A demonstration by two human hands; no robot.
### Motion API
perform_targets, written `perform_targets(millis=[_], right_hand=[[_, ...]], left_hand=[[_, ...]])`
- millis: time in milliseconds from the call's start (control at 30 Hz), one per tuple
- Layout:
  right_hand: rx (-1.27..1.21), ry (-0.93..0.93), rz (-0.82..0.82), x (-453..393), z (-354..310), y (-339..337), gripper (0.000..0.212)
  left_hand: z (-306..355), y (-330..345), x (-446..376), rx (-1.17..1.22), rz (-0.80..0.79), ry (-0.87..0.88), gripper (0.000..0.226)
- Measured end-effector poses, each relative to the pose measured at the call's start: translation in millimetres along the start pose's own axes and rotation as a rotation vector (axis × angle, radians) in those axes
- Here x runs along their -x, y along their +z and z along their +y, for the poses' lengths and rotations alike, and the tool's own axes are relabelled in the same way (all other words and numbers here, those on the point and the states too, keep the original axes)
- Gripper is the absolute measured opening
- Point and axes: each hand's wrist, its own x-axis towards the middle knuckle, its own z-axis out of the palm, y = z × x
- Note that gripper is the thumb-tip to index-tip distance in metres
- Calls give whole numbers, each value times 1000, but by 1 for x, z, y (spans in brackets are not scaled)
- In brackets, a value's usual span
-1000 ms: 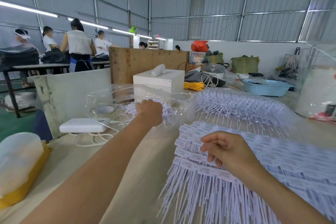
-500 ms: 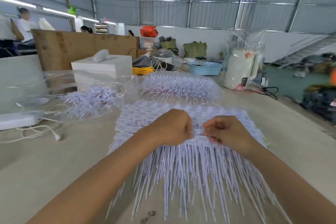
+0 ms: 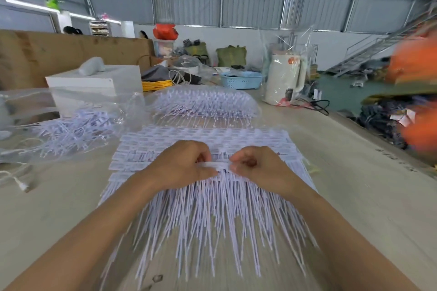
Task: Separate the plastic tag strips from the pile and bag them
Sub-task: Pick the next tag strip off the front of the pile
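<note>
A flat pile of white plastic tag strips [image 3: 236,139] lies on the table in front of me, with the thin tails fanning toward me. My left hand [image 3: 186,165] and my right hand [image 3: 257,168] both pinch the header of one tag strip [image 3: 221,165] at the near edge of the pile, fingers curled and almost touching. To the left, a clear plastic bag [image 3: 71,125] holds loose separated tags. Behind the pile sits a second clear bag [image 3: 203,101] filled with tag strips.
A white box [image 3: 99,82] stands at the back left, with a blue basket [image 3: 241,79] and a wrapped white kettle [image 3: 283,80] behind the pile. A white cable [image 3: 21,182] lies at the left. The table's right edge [image 3: 369,134] drops to the floor.
My left hand left the bag on the left and came to the pile. Both hands now pinch one strip together. My view has swung to the right.
</note>
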Motion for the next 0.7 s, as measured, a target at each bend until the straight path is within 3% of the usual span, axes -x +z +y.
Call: perform_targets(millis=[133,300,367,433,700], right_hand=[[-17,-45,-17,2,-4,-5,10],[-436,-49,-32,6,-11,-13,8],[-381,-83,53,3,-9,-15,11],[-319,-101,96,1,-9,-15,12],[-238,-87,187,-1,-6,-14,11]], left_hand=[[6,0,2,87,94,85,19],[18,-4,-2,135,42,131,15],[22,-10,-8,211,-45,107,5],[27,-16,-14,344,-120,66,15],[32,-10,-27,548,-133,0,22]])
